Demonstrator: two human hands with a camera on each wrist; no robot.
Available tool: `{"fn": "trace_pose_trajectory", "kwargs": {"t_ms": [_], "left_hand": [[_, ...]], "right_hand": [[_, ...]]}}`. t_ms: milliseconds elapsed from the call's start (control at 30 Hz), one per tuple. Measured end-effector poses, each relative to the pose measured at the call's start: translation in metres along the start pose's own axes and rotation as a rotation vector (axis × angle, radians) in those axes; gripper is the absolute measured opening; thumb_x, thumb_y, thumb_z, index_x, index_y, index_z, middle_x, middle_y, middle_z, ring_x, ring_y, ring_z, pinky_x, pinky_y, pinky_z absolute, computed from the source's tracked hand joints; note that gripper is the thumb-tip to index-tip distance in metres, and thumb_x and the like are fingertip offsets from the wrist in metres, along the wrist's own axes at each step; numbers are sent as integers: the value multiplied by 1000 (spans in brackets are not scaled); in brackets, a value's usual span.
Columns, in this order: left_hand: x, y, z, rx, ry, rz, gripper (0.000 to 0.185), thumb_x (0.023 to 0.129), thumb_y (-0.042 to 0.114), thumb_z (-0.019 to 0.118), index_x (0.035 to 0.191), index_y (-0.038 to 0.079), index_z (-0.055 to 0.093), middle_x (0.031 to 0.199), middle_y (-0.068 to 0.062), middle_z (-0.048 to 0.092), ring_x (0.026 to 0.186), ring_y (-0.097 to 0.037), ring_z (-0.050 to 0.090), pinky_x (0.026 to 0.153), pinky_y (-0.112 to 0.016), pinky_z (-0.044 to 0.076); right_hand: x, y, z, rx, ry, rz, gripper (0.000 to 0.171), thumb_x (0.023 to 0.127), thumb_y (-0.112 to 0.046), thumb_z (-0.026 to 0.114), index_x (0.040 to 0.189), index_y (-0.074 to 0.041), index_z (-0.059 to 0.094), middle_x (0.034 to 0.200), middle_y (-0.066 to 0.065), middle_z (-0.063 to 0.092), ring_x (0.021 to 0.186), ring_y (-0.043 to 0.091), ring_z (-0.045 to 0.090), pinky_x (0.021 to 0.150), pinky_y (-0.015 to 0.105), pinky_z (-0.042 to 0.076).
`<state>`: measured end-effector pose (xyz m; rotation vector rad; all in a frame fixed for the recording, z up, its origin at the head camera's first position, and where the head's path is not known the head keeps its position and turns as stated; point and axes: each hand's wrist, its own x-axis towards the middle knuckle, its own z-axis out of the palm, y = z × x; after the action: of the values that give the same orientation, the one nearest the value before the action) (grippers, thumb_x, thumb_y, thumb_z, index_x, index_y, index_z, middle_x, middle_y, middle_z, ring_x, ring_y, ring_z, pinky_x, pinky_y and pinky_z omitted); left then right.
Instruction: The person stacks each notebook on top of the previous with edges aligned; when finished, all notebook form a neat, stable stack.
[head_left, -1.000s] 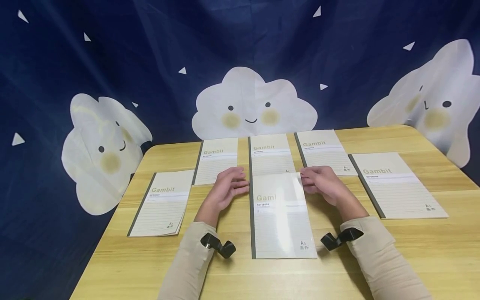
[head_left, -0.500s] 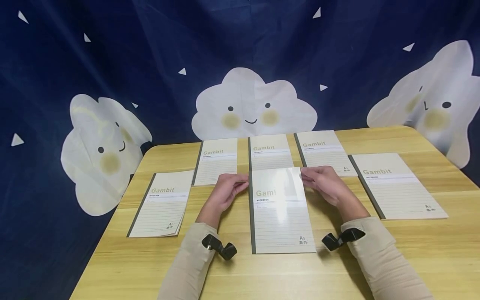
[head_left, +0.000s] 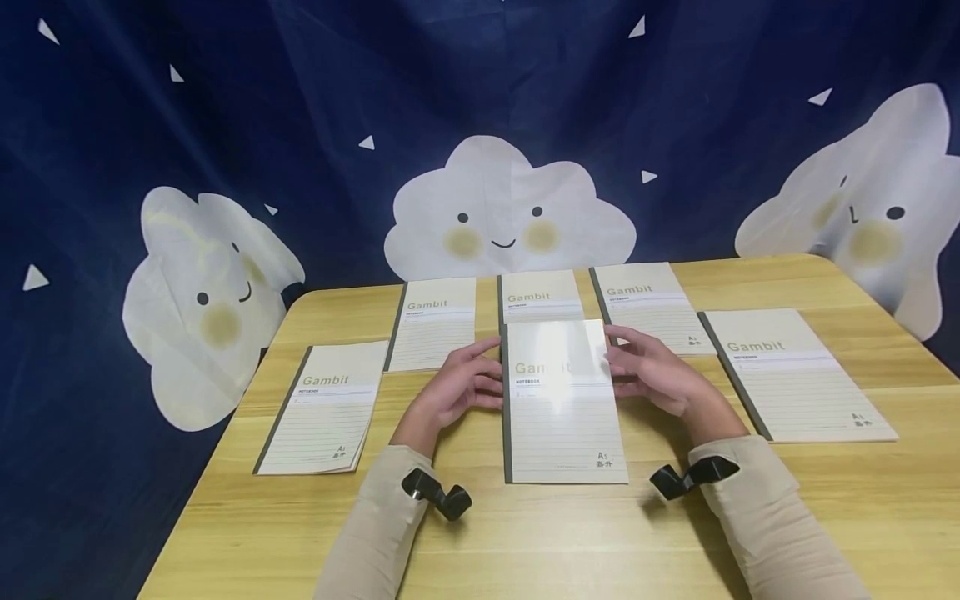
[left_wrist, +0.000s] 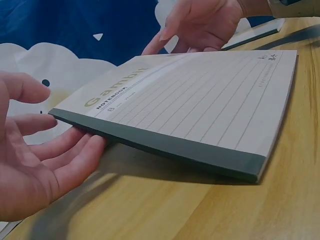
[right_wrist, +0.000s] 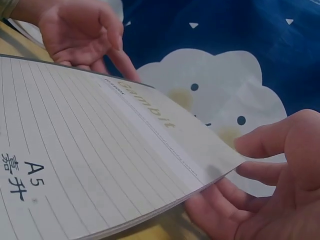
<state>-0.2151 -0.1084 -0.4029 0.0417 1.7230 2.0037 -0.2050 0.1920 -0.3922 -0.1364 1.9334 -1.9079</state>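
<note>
Fingers of left hand (head_left: 461,385) and right hand (head_left: 651,371) lie straight, loosely spread, tips under the side edges of the notebook (head_left: 561,400), tilting its far end off the table (head_left: 862,500). Notebook sits at center, overlapping another notebook (head_left: 540,297) at 12 o'clock. Looks light, thin, bendy, glossy cover likely slick; support both long edges.

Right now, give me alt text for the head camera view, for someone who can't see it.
Two hands, the left hand and right hand, lift the far end of a Gambit notebook off a wooden table. Five more notebooks lie around it, before a dark blue cloud-print backdrop.
</note>
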Motion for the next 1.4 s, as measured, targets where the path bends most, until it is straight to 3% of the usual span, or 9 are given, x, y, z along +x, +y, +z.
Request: {"fn": "trace_pose_trajectory", "kwargs": {"t_ms": [133,367,500,633,733,867,1100,1200,1400], "left_hand": [[0,0,-1,-11,-19,-8,63,88,8,54,146,17,32,80,-8,65,68,-18,63,65,-38,57],[4,0,-4,-78,-11,37,45,93,7,49,136,1,41,91,-10,60,75,-18,61,71,-35,56],[6,-3,-6,-77,8,56,33,93,4,50,123,-9,48,93,-11,60,78,-18,62,75,-32,56],[8,-6,-7,-51,51,73,29,91,-1,53,116,-15,52,92,-10,61,80,-16,62,79,-28,55],[9,-8,-7,-34,74,76,28,90,-3,54,115,-15,55,97,-12,62,81,-15,63,80,-26,54],[8,-7,-6,-6,50,70,37,89,-2,55,126,-6,54,104,-14,61,83,-17,64,78,-30,55],[5,-6,-3,47,-45,45,65,89,3,56,147,16,31,89,-8,62,77,-19,62,67,-35,55],[6,-7,-2,47,-44,39,66,89,1,56,148,16,30,82,-6,62,72,-18,59,64,-32,53],[8,-10,1,40,6,57,61,92,0,53,147,4,27,90,-8,62,70,-15,56,61,-25,48]], "right_hand": [[1,1,-1,49,-12,-31,61,97,-8,45,148,5,14,115,9,49,91,12,60,82,32,53],[6,2,0,129,40,-64,51,94,0,48,133,23,27,100,2,62,90,10,65,85,23,52],[7,3,1,100,49,-54,53,93,-1,50,135,20,27,102,4,57,90,8,62,85,22,51],[5,4,1,50,-4,-7,60,93,-2,51,145,5,22,108,8,52,88,14,62,81,32,54],[5,5,1,31,-41,27,68,92,-2,51,150,-6,15,111,13,48,88,18,62,80,38,55],[5,6,2,35,-40,14,73,92,1,49,152,-11,10,107,13,46,86,17,60,79,35,55],[7,8,3,124,1,-67,64,94,0,49,147,7,13,105,5,56,90,11,62,83,27,53],[8,9,3,167,10,-81,63,94,-2,51,142,15,14,103,1,60,91,9,63,83,24,53],[9,10,6,238,9,-91,62,94,-1,52,142,15,18,105,-1,63,92,9,64,80,24,54]]}}
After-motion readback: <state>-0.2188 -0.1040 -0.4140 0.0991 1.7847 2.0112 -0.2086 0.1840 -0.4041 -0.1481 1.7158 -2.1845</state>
